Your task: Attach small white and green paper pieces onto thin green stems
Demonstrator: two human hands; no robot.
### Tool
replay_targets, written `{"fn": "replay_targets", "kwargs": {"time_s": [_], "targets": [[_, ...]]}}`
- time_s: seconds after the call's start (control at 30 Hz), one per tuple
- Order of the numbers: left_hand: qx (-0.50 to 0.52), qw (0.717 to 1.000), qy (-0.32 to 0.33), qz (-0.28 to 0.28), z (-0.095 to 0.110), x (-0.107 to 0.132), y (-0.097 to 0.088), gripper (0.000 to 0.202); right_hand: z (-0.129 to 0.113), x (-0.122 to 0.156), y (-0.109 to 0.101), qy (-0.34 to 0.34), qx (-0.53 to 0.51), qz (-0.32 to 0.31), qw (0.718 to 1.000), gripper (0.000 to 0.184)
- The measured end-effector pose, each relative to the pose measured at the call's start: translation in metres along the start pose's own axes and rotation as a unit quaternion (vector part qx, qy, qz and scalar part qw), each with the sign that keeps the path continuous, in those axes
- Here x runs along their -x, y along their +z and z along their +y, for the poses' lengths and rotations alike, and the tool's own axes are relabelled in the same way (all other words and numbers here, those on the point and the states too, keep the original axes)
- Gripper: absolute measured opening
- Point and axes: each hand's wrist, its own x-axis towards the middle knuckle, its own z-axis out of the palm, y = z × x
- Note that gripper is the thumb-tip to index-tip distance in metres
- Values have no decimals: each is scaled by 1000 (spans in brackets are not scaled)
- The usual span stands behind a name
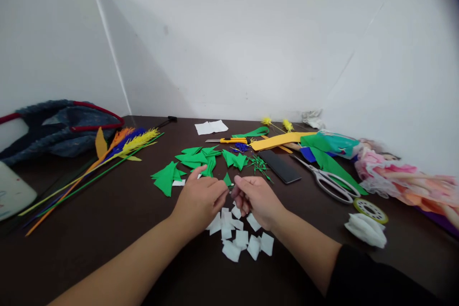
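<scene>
Above the table's middle, my left hand (202,199) and my right hand (258,199) almost meet, fingers curled in. A tiny pale bit shows between the fingertips; what they pinch is too small and covered to make out. The left thumb sticks up. Just beyond the fingertips is a small green triangular piece (227,180). Under and in front of the hands lie several small white tissue squares (241,239). Green pointed pieces of crepe paper (193,157) are heaped past my left hand, with another green cluster (235,159) beside them.
A yellow box cutter (233,140), black phone (280,167), grey-handled scissors (333,185), tape roll (370,211) and folded tissue (366,230) lie beyond and right. Paper flower stems (107,160) lie left. Dolls (405,172) lie far right. A wall (229,48) rises behind.
</scene>
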Motion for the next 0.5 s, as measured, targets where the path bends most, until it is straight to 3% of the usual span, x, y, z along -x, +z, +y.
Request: {"fn": "replay_targets", "kwargs": {"time_s": [0.27, 0.5], "targets": [[8, 1000, 1, -11, 0, 1, 1, 24, 3, -2, 1, -21, 63, 12, 998, 35], [122, 987, -82, -71, 0, 1, 1, 20, 2, -3, 0, -97, 177, 29, 979, 20]]}}
